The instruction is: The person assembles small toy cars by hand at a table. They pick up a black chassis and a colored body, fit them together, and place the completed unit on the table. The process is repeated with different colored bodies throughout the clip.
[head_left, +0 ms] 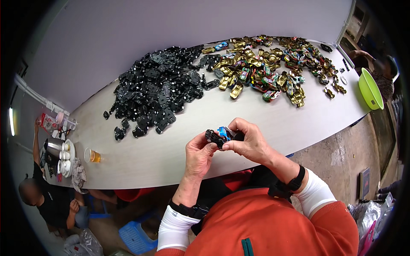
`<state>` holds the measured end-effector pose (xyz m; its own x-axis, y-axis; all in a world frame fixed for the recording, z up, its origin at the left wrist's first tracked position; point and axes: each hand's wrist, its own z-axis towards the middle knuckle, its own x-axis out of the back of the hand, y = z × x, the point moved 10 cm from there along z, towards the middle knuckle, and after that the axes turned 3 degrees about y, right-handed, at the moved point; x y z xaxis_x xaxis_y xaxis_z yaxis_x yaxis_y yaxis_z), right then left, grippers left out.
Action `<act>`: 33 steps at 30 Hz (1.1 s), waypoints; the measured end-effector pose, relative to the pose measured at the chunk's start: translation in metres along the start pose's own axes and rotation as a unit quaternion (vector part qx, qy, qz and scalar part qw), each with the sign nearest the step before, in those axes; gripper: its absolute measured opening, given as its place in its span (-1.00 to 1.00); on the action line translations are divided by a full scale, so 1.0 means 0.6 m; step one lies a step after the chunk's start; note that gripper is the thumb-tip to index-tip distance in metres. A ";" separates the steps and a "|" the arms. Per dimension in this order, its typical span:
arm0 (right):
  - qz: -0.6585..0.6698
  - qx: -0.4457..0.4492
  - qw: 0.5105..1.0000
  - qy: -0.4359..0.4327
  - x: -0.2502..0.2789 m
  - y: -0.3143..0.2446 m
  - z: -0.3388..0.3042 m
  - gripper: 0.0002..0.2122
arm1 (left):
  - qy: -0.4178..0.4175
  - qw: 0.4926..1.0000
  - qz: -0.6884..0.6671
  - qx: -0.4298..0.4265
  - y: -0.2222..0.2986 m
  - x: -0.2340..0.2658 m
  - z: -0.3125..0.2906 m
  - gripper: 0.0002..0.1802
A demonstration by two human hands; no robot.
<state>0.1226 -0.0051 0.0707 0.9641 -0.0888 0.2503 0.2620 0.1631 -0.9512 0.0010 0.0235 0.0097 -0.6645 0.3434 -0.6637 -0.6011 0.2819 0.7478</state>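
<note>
Over the near edge of the table, my two hands meet around small toy car parts. My left hand (199, 154) pinches a black toy car chassis (212, 137) between thumb and fingers. Against it, my right hand (250, 141) grips a blue toy car body (223, 131); a dark piece beside it is partly covered by the fingers, so its kind is unclear. Beyond my hands lies a big heap of black toy car chassis (160, 81). To its right spreads a pile of gold and multicoloured toy car bodies (256, 64).
A plastic cup of amber drink (92, 155) and a tray of white cups (71, 147) stand at the table's left end. A lime green basin (370, 90) sits at the right end. One person (53, 200) is at left, another (384, 70) far right. A blue stool (136, 237) stands below.
</note>
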 end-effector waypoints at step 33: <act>-0.110 0.166 0.975 -0.097 -0.016 -0.107 -0.022 -0.62 | -0.064 0.993 0.091 -0.031 0.038 -0.072 -0.008 -0.65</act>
<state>0.0958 -0.0278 0.1271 0.8648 0.0253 0.5015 0.4318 0.4724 -0.7684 0.0139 0.0112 0.0552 -0.7054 0.4955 -0.5068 -0.5046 0.1511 0.8500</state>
